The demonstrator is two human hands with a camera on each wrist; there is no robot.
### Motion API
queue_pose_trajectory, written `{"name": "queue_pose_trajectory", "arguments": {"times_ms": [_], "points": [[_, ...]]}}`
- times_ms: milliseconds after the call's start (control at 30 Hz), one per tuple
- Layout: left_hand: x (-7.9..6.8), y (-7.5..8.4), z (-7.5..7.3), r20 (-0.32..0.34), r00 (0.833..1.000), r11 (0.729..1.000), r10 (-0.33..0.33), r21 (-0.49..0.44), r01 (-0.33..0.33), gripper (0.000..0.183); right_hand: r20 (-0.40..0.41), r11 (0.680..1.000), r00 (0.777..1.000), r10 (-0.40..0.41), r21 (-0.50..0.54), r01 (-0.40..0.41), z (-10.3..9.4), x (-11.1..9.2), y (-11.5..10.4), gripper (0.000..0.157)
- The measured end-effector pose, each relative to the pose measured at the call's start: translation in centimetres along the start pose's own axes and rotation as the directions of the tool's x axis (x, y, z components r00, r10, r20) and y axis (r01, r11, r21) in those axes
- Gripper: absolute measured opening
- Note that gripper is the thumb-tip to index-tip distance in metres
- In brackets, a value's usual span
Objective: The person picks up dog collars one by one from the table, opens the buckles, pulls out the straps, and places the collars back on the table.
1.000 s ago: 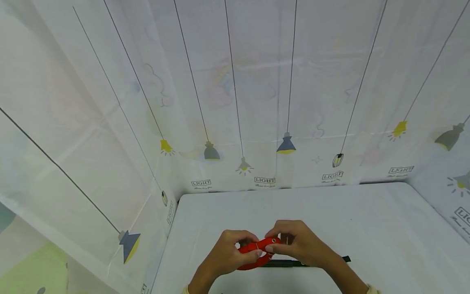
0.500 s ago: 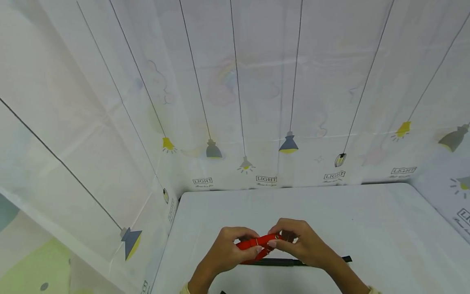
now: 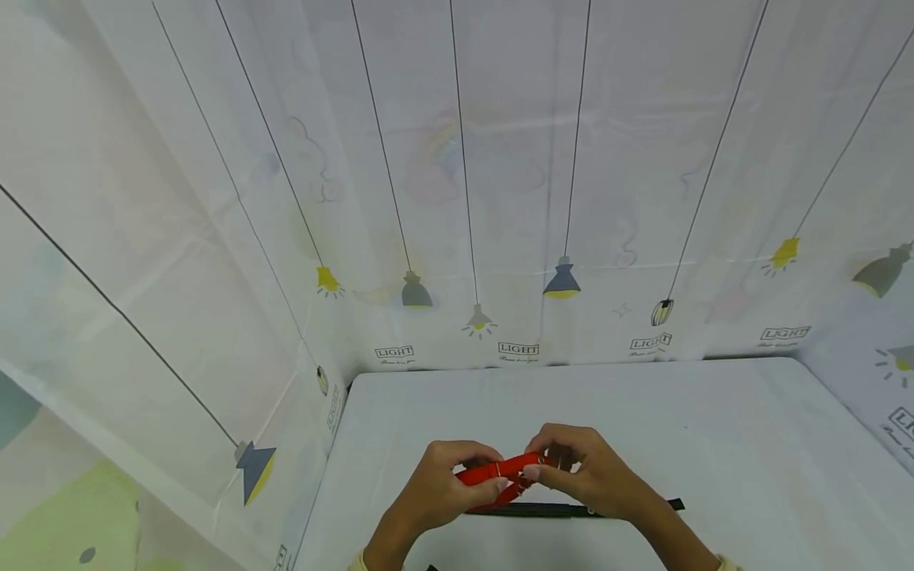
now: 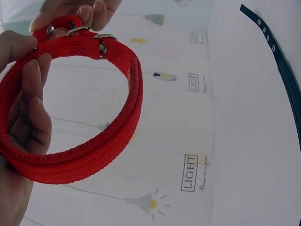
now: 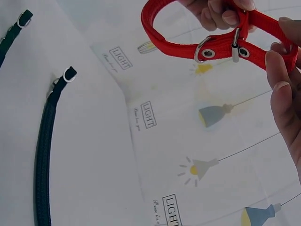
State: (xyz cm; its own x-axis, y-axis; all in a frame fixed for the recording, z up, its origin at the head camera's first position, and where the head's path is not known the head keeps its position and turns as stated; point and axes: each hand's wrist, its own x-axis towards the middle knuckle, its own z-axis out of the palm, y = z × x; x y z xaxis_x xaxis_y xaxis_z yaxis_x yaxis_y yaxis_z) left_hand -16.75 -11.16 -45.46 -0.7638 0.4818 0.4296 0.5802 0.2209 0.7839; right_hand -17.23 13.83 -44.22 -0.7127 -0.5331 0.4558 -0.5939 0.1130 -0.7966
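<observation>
A red webbing collar (image 3: 500,476) with metal eyelets and a buckle is held in a loop just above the white table (image 3: 714,428). My left hand (image 3: 446,488) grips the loop of the red collar (image 4: 94,146) with curled fingers. My right hand (image 3: 581,472) pinches the strap end by the buckle (image 5: 233,44) of the red collar (image 5: 169,42). A black collar (image 3: 564,510) lies flat on the table just behind and under my hands, and shows as a long dark strap, the black collar (image 5: 47,141), with a metal ring.
A white sheet printed with hanging lamps (image 3: 560,281) and "LIGHT" labels walls in the table at the back and both sides. A second dark strap end (image 5: 16,26) lies near the black collar. The table's far half holds nothing else in view.
The red collar has been drawn a little flatter and straighter between my hands. Both hands stay in the same place over the table.
</observation>
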Motion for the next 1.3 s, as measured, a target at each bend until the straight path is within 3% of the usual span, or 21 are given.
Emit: {"name": "queue_pose_trajectory", "arguments": {"times_ms": [333,700,900,1000,1067,1167,1300], "points": [[-0.2,-0.4,0.0,-0.041,0.998,0.998,0.052,0.034,-0.051,0.013,-0.003,1.0,1.0,-0.015,-0.013,0.015,0.3,-0.1,0.1,0.018],[-0.4,-0.5,-0.2,-0.072,0.997,1.0,-0.002,-0.009,0.001,0.015,-0.101,0.999,0.995,-0.011,0.04,0.015,-0.1,-0.5,0.7,0.024],[-0.3,0.0,-0.2,-0.048,0.999,1.0,0.018,0.015,-0.017,0.015,-0.187,0.993,0.976,0.11,-0.011,-0.114,0.7,-0.5,0.8,0.021],[-0.2,0.1,-0.1,-0.046,0.998,0.999,0.038,0.035,-0.036,0.015,-0.193,0.978,0.961,0.198,-0.02,-0.206,0.9,-0.2,1.1,0.013],[-0.2,0.1,-0.1,-0.048,0.998,0.998,0.046,0.049,-0.044,0.015,-0.166,0.961,0.949,0.269,-0.022,-0.277,0.9,-0.1,1.2,0.01],[-0.2,0.1,-0.1,-0.051,0.998,0.997,0.046,0.058,-0.043,0.015,-0.093,0.918,0.916,0.391,-0.036,-0.395,0.6,-0.1,1.2,0.018],[-0.2,0.1,-0.1,-0.056,0.998,0.997,0.042,0.06,-0.038,0.015,0.004,0.881,0.881,0.473,-0.027,-0.472,0.4,-0.2,1.1,0.025]]}}
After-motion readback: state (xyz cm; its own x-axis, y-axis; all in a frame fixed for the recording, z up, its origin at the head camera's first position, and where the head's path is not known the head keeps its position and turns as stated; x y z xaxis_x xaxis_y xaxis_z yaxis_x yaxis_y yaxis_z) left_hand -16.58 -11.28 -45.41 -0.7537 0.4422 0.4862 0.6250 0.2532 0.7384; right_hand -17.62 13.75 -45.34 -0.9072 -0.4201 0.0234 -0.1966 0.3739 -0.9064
